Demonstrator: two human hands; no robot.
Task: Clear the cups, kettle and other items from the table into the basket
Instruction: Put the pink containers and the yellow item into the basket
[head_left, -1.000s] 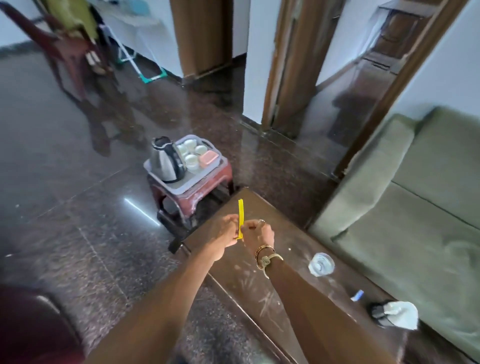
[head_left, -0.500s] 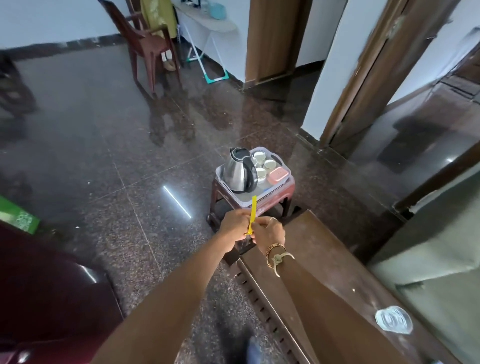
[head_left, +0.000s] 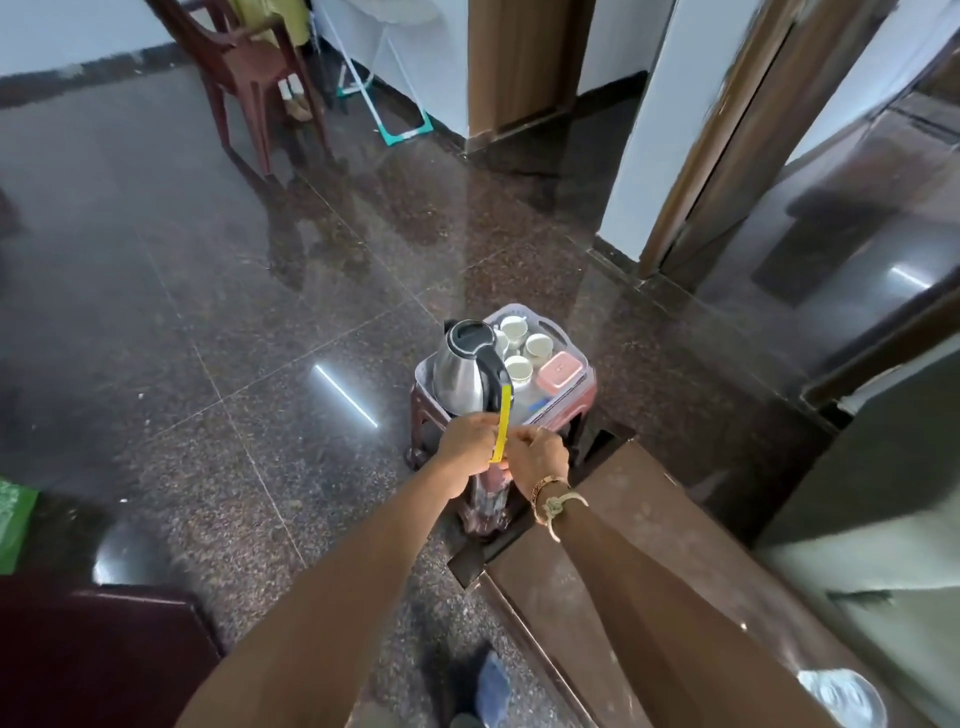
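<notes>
Head view: two bare forearms reach forward, and both grips meet around a thin, flat, bright yellow plastic strip (head_left: 502, 422) that stands nearly upright between them. The left grip (head_left: 467, 441) has its fingers curled in, with the strip's lower end against them. The right grip (head_left: 537, 453), fingers bent, pinches the strip's lower part from the other side. A gold bracelet (head_left: 551, 500) circles the right wrist.

Just beyond the grips, a pale lilac plastic basket (head_left: 583, 361) with rounded corners sits on a low reddish plastic stool (head_left: 582, 397). In its left part stands a shiny, rounded steel kettle (head_left: 457, 371) with a black lid ring and a black handle. The strip's top overlaps that handle in the picture; whether they touch I cannot tell. Behind and right of the kettle are small white cups (head_left: 536, 345), mouths up, and a pink lidded plastic box (head_left: 558, 370) with rounded corners lies at the basket's right side.

The brown, smudged counter (head_left: 649, 551) runs under the right forearm, its near corner just beside the stool. A clear, glassy round item (head_left: 841, 699) rests on it at the lower right, too blurred to identify.

The floor (head_left: 208, 322) is dark, polished speckled stone. A maroon plastic chair (head_left: 244, 67) stands far off at the upper left.
</notes>
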